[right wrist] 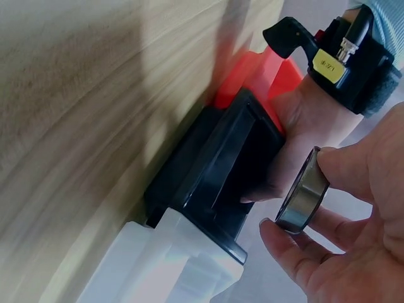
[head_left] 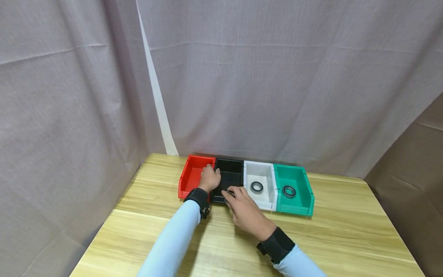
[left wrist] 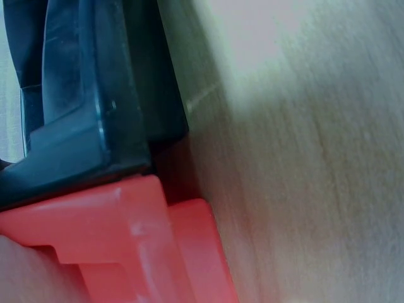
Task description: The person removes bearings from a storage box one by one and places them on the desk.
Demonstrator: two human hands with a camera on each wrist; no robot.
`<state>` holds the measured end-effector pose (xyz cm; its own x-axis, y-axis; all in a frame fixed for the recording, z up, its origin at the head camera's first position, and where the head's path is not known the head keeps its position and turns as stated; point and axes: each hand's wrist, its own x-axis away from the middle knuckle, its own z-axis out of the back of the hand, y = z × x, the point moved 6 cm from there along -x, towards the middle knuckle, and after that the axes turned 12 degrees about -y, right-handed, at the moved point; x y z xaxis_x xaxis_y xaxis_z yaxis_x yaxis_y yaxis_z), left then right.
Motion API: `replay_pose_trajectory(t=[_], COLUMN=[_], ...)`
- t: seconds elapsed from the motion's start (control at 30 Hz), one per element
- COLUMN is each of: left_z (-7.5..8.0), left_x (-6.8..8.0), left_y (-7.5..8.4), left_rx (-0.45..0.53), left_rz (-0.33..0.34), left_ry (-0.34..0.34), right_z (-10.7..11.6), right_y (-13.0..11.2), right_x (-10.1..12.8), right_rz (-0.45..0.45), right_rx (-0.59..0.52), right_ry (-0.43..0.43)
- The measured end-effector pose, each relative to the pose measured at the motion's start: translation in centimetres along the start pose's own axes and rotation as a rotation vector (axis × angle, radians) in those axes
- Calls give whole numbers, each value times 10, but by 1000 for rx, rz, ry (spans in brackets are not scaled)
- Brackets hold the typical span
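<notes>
Right hand [right wrist: 353, 246] pinched metal bearing ring [right wrist: 303, 199] by edges, lower right of frame, above black bin [head_left: 226, 181]. Left hand [head_left: 209, 177] curled on wall between red bin [head_left: 192, 175] and black bin. Thin pinch: ring could slip, roll onto desk [head_left: 138, 223].

A light wooden table [head_left: 339, 227] carries four bins touching in a row near its far edge — red bin [head_left: 192, 175], black bin [head_left: 228, 177], white bin [head_left: 260, 184], green bin [head_left: 293, 188].
</notes>
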<state>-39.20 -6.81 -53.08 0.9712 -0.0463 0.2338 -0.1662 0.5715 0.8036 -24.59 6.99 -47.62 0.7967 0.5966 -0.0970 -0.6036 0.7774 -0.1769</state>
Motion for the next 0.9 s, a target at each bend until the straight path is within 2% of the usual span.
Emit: replay_pose_trajectory(t=[0.3, 0.43, 0.7, 0.9], left_z=[0, 1, 0, 0], left_x=[1, 1, 0, 1], left_y=[-1, -1, 0, 1], left_rx=[11, 12, -14, -22], left_rz=[-9, -6, 1, -1], left_ry=[-3, -4, 6, 14], right_z=[-3, -6, -24, -40], right_y=[5, 3, -8, -20], right_x=[1, 4, 9, 13], right_rz=[-29, -12, 46, 132], right_rx=[-17, -30, -10, 33], right_ry=[-24, -40, -165, -248])
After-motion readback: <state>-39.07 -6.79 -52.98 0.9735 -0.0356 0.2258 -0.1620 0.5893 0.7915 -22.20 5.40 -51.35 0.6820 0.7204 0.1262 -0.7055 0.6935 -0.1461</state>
